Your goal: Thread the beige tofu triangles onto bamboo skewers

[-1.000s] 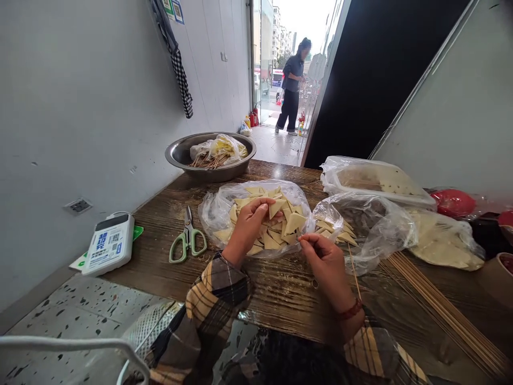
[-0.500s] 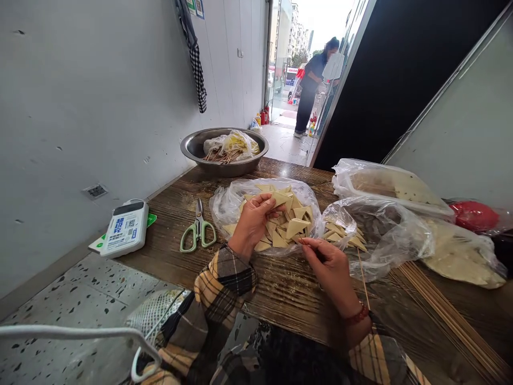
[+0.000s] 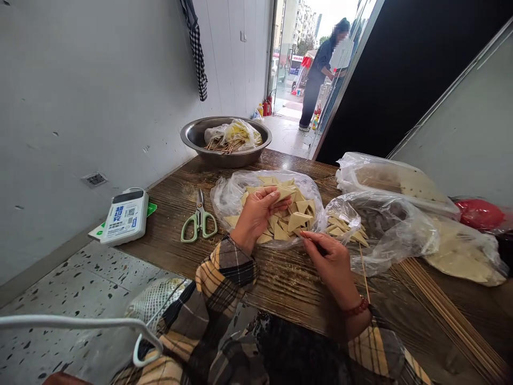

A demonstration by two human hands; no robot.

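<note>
Now | beige triangle, left fingers | long axis sideways, tip rightward

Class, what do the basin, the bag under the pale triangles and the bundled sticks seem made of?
Basin: grey metal, possibly stainless steel, with a softly shiny rim. Bag: apparently thin plastic film, glossy, wrinkled and see-through. Bundled sticks: probably bamboo or wood, matte-looking, brown and slender.

Left grip is hiding part of a beige triangular sheet. Thin tip at right grip is showing too small to identify. Skewer bundle is running off lower right; checked cloth is being cut by top edge.
</note>
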